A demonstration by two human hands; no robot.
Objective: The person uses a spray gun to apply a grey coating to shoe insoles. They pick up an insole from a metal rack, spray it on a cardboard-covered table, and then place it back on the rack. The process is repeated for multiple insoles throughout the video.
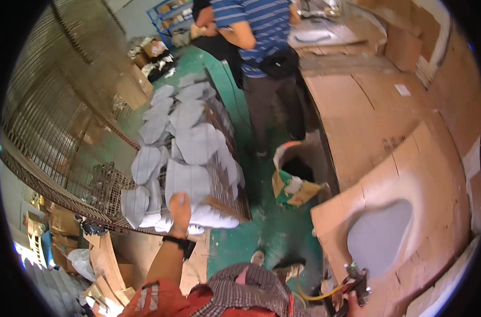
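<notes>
Pretty crowded workshop here. A big wire rack (45, 113) fills the left side, with loose cardboard (109, 261) heaped below it. Next to that is a low cart (224, 190) loaded with overlapping flat grey pieces (190, 138), row behind row. Then there's a strip of green floor (264, 238), and honestly it's not a clean walkway: an open-topped bag (293, 191) sits right up near the counter (367, 111), and a co-worker (264, 53) in a blue striped shirt stands in the aisle beyond it. Way at the back you can spot a blue shelf (158, 24). The counter on the right is covered in cardboard, and one rounded grey panel (379, 238) lies flat on its near end, with a pale haze on the cardboard around it.

As for the hands, the right hand (351, 305) is down by the lower edge, partly cut off, fingers wrapped around a spray gun (359, 285) just beside that panel. A yellow hose (317, 297) runs to the gun. The left hand (180, 208) is at the near end of the cart, fingers curled in against the grey pieces; can't tell if it's pinching one.
</notes>
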